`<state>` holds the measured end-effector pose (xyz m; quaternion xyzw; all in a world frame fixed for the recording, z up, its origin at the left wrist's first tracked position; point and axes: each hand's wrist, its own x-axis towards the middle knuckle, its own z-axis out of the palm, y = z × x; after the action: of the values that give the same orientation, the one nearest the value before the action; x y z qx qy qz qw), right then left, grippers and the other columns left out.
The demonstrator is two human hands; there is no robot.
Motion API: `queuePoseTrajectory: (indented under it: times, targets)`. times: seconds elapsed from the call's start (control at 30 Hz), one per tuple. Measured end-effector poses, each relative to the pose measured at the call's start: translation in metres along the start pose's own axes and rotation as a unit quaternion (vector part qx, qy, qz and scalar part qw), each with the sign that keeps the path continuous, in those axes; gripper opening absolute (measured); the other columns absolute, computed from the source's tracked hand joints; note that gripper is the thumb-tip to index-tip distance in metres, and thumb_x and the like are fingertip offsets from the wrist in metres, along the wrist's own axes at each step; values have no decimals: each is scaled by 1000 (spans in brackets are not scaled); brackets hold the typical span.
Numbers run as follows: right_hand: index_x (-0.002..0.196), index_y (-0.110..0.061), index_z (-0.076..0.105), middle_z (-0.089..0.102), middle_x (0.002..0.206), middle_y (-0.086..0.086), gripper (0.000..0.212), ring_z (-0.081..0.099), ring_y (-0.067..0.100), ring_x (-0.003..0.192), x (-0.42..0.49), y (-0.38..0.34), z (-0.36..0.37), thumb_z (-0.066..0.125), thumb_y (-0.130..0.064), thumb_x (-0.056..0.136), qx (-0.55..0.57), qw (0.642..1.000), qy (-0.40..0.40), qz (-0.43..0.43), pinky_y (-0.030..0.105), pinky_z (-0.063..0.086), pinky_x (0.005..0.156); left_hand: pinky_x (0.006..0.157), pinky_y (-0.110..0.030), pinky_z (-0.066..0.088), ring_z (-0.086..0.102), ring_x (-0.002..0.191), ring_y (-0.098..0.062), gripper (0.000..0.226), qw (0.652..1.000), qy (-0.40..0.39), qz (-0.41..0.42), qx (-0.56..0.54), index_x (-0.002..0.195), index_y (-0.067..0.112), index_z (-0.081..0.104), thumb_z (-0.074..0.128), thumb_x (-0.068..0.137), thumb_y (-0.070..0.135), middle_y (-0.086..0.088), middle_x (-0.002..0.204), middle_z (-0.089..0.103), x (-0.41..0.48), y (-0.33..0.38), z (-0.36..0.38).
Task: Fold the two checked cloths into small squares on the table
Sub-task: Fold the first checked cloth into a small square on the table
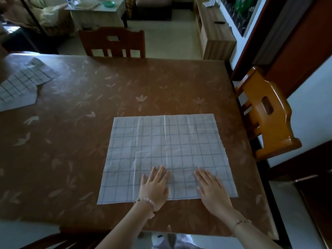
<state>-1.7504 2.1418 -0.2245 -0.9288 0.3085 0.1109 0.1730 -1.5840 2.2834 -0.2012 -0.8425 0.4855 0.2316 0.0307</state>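
Both the left hand (154, 186) and right hand (212, 187) press spread-fingered on the flat white grid-checked cloth (167, 151), apparently smoothing before fold 1, which needs its near edge pinched.

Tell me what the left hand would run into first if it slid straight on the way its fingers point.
Probably nothing solid. The left hand lies flat on the spread checked cloth, fingers pointing away and slightly right. That line crosses only cloth with its raised creases, then bare table; the far chair stands beyond the edge.

Home dining room: table (125, 97), chairs (112, 43)
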Motion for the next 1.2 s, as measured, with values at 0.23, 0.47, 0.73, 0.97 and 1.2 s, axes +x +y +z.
queuePoseTrajectory:
  times: [0.23, 0.47, 0.73, 0.97, 1.2]
  targets:
    - [147, -28, -2, -14, 149, -18, 75, -16, 4, 138, 0, -5, -1, -10, -50, 76, 11, 1000, 13, 11, 32, -6, 113, 115, -47, 1, -12, 142, -19, 56, 1000, 17, 16, -10, 146, 30, 0, 26, 97, 32, 8, 155, -10, -5, -4, -3]
    - [146, -25, 21, 12, 152, -10, 63, 0, 9, 140, -7, -11, -5, 27, -47, 88, -1, 997, 32, -66, 37, -4, 112, 111, -45, 24, 29, 136, -15, 65, 993, 96, 73, 11, 137, 26, 37, 63, 79, 39, 7, 145, 38, -16, -17, 10]
    - [129, -24, 53, 53, 135, -3, 66, 48, 17, 126, -10, -18, 13, 72, -46, 69, -68, 990, 52, -112, 38, 34, 101, 91, -35, 50, 56, 115, -14, 63, 980, 165, 108, 4, 117, 23, 57, 78, 60, 40, 6, 123, 60, -33, -30, 28]
    - [120, -23, 61, 60, 126, -3, 58, 57, 16, 116, -8, -16, 8, 74, -46, 68, -72, 984, 85, -140, 35, 45, 94, 80, -32, 53, 59, 108, -13, 42, 972, 195, 130, 7, 103, 21, 64, 77, 63, 19, 6, 112, 64, -28, -31, 25]
    - [107, -21, 69, 67, 115, -1, 49, 63, 16, 105, -6, -21, 8, 82, -31, 60, -62, 980, 125, -140, 35, 52, 85, 82, -32, 51, 59, 109, -11, 61, 978, 170, 121, 5, 106, 23, 61, 82, 50, 8, 9, 116, 62, -29, -38, 19]
